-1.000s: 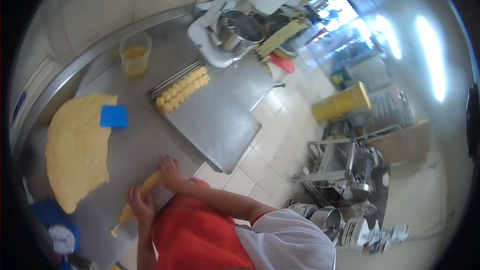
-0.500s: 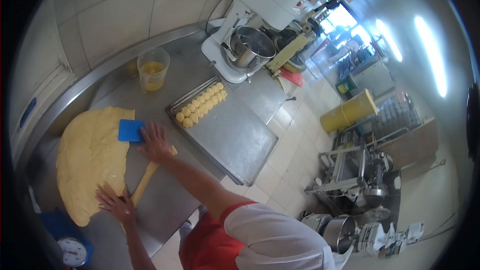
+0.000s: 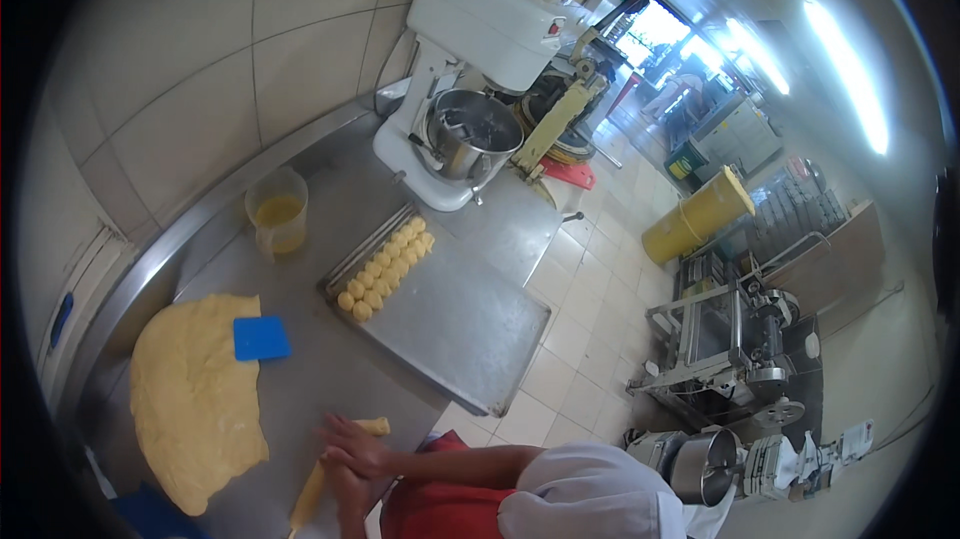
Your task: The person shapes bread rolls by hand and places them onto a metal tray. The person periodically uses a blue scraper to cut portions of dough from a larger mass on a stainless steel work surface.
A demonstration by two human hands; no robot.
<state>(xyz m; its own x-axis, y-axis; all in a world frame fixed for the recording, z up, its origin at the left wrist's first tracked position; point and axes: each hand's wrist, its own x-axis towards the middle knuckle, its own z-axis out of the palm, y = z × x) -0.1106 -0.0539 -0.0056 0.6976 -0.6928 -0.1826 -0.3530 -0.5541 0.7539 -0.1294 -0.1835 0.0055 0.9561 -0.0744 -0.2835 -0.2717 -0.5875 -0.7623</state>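
My right hand (image 3: 358, 447) and my left hand (image 3: 345, 489) meet over a narrow rope of yellow dough (image 3: 308, 499) on the steel table. Their fingers look stretched out and flat, slightly blurred; the right hand overlaps part of the left. One end of the rope sticks out beyond the right hand, and the other runs toward the lower edge. Left of my hands lies a large, flattened sheet of the same dough (image 3: 195, 399). A blue dough scraper (image 3: 261, 338) rests against its right edge, untouched.
A baking tray (image 3: 460, 329) holds rows of small dough balls (image 3: 385, 269) along its left side. Behind stand a clear jug of yellow liquid (image 3: 280, 219) and a white stand mixer (image 3: 480, 34) with a steel bowl. A blue scale (image 3: 150, 514) is partly visible at lower left.
Both hands have come together over the dough rope; the right has left the scraper's side and the left the dough sheet's edge. The view has shifted, so the table sits lower.
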